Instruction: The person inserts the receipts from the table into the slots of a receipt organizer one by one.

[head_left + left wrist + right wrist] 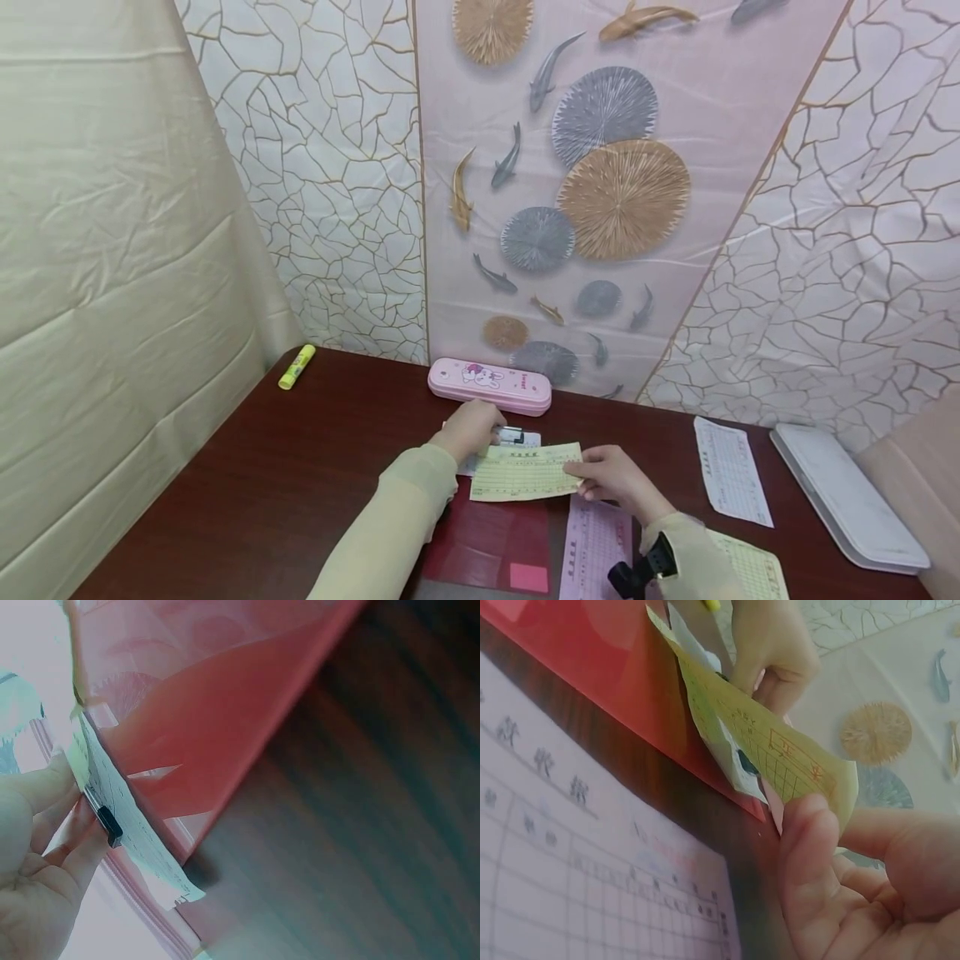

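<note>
A yellow printed receipt slip [523, 478] is pinched at its right end between the thumb and fingers of my right hand [617, 479]. My left hand [468, 429] is at the slip's upper left, gripping the edge of a white printed slip [531, 439] beside a metal clip with black ends [105, 817]. In the right wrist view the yellow slip [757, 735] tilts up over the white one. Below the papers is a translucent red folder [487, 533] with a pink patch [529, 577] at its lower right corner.
A pink pencil case [491, 386] lies behind the hands, a yellow glue stick [297, 367] at the far left. To the right are a purple printed form [596, 542], a yellow form [753, 568], a white slip [733, 472] and a white flat case [847, 496].
</note>
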A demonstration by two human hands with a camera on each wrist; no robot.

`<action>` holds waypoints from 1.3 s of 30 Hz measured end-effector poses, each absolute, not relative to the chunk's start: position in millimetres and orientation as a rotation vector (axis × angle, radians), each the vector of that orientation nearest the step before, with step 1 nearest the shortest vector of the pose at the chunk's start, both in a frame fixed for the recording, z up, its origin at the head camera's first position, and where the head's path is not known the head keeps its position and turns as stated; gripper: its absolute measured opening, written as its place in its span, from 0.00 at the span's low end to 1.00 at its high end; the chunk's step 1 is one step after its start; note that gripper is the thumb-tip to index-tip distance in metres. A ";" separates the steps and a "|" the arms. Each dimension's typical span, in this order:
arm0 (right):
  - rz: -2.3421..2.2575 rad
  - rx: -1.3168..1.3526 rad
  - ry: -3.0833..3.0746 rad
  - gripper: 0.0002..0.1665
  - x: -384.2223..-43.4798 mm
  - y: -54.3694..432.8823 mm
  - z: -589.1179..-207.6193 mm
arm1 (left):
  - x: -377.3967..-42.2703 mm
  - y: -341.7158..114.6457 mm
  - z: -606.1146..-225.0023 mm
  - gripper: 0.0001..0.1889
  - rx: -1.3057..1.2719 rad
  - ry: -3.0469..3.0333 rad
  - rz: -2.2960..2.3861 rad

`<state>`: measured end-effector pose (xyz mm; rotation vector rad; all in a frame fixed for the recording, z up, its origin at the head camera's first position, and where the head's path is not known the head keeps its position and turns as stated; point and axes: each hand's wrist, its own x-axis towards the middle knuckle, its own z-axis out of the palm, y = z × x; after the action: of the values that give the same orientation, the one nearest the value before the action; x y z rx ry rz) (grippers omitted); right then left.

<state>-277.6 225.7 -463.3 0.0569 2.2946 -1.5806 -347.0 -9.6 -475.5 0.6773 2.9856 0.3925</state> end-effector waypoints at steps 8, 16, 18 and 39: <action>-1.626 0.065 2.256 0.11 -276.3 208.6 -468.8 | -345.3 -12.6 -474.1 0.12 0.797 3.025 0.393; -1.665 0.078 2.256 0.10 -276.1 188.7 -472.5 | -348.9 -13.2 -477.0 0.10 0.870 3.038 0.431; -1.694 0.084 2.237 0.09 -276.9 185.0 -473.0 | -349.9 -12.7 -478.2 0.10 0.864 3.035 0.431; -1.373 0.095 2.459 0.22 -272.3 167.2 -478.9 | -349.6 -11.8 -477.9 0.12 0.832 3.030 0.438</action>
<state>-272.3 167.2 -478.9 0.0949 2.4592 -1.3729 -349.6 -11.8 -477.9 0.8325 3.0304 0.4381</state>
